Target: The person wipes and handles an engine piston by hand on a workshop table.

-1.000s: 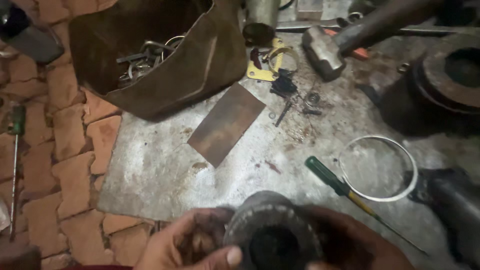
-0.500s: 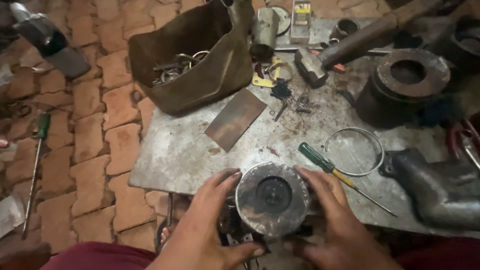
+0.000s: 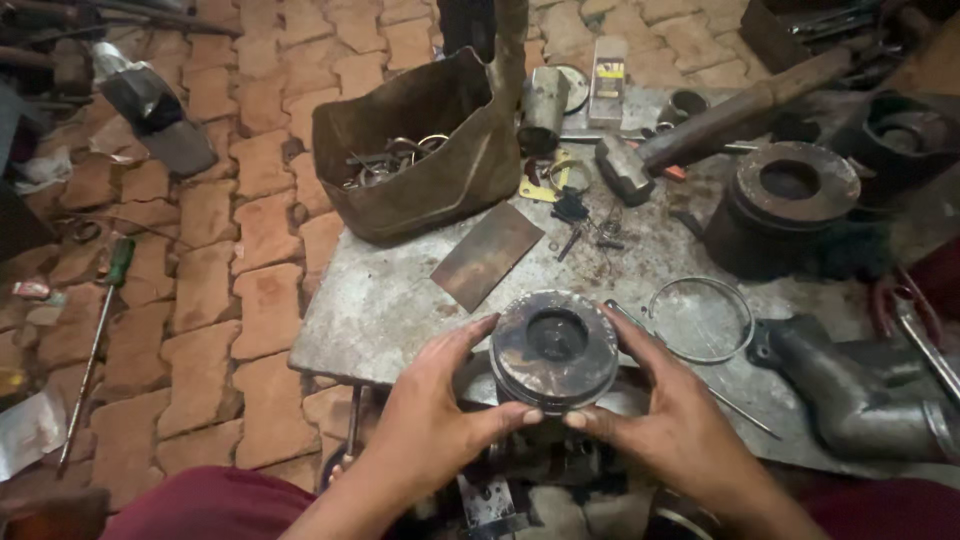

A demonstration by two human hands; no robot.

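A round dark metal piston (image 3: 553, 347) with a hollow in its crown stands upright at the near edge of a grey metal plate (image 3: 400, 290). My left hand (image 3: 435, 420) grips its left side and my right hand (image 3: 665, 415) grips its right side, thumbs meeting at the front. Below the piston some metal parts show between my hands, too dark to make out.
On the plate lie a thin wire ring (image 3: 702, 318), a rusty flat sheet (image 3: 487, 255), a brown bag of metal parts (image 3: 415, 160), a hammer (image 3: 700, 130), a second piston (image 3: 785, 200) and a grey cast pipe (image 3: 860, 385). A green-handled screwdriver (image 3: 100, 330) lies on the brick floor.
The view has pulled back and tilted up, showing more of the plate and floor. Both hands stay on the piston, which now sits higher in view.
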